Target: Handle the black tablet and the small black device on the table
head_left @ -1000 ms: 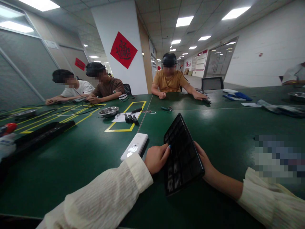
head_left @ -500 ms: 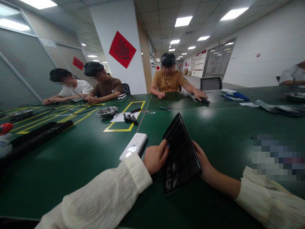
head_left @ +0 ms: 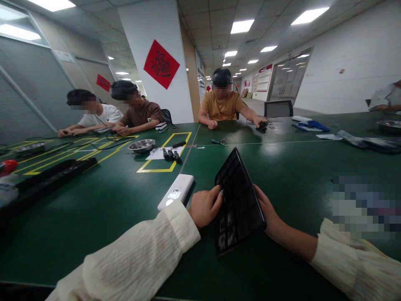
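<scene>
A black tray [head_left: 242,196] with a grid of compartments stands tilted on edge in front of me. My right hand [head_left: 268,211] is closed around its right edge, with most fingers hidden behind it. On the opposite side, my left hand [head_left: 206,205] is bent at the tray's left edge, its thumb and finger closed together against the compartment face. A tiny blue spot shows at those fingertips; whether it is a nail or a small piece I cannot make out. A white device [head_left: 177,192] with a small label or screen lies just beyond my left hand.
Several black parts [head_left: 171,156] lie on white paper beside a metal bowl [head_left: 142,146]. Pliers [head_left: 218,142] rest farther off. A long black tray [head_left: 50,184] is at left. A person [head_left: 221,102] sits opposite, with others at left and far right.
My hands and the tray stay almost still. The person opposite has drawn a dark object on the table slightly toward the left and lifted the hand over it.
</scene>
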Motion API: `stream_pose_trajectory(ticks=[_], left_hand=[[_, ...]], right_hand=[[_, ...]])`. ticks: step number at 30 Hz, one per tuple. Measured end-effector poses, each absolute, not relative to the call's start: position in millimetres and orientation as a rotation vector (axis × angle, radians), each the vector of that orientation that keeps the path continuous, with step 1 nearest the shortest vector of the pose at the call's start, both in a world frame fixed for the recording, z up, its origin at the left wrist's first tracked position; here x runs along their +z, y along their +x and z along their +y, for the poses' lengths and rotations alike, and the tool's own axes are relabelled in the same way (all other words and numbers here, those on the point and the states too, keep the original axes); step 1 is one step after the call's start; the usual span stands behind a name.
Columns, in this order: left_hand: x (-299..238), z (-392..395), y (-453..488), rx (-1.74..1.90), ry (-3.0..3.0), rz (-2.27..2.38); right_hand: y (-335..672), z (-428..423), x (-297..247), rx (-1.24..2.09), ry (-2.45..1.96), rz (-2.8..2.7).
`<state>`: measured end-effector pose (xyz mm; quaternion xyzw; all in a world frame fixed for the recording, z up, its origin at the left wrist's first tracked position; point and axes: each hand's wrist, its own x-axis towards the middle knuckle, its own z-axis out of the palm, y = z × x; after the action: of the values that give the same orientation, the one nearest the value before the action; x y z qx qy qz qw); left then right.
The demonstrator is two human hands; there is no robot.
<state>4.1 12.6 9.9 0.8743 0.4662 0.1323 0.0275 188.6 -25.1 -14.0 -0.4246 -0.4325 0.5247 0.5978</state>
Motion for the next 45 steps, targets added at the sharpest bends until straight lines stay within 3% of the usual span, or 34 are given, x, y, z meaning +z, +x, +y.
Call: stream_pose_trajectory(ticks=[19, 26, 45], left_hand=[[9.3, 13.4, 5.8, 0.546, 2.571, 1.382], [8.5, 10.1, 4.1, 0.389, 2.763, 1.452], [11.3, 12.1, 2.2, 0.373, 2.699, 1.319]], right_hand=[[186.4, -24.9, -12.8, 1.352, -0.947, -0.794], [186.8, -25.4, -11.0, 1.303, -0.971, -0.818], [186.4, -24.4, -11.8, 1.35, -0.958, -0.728]])
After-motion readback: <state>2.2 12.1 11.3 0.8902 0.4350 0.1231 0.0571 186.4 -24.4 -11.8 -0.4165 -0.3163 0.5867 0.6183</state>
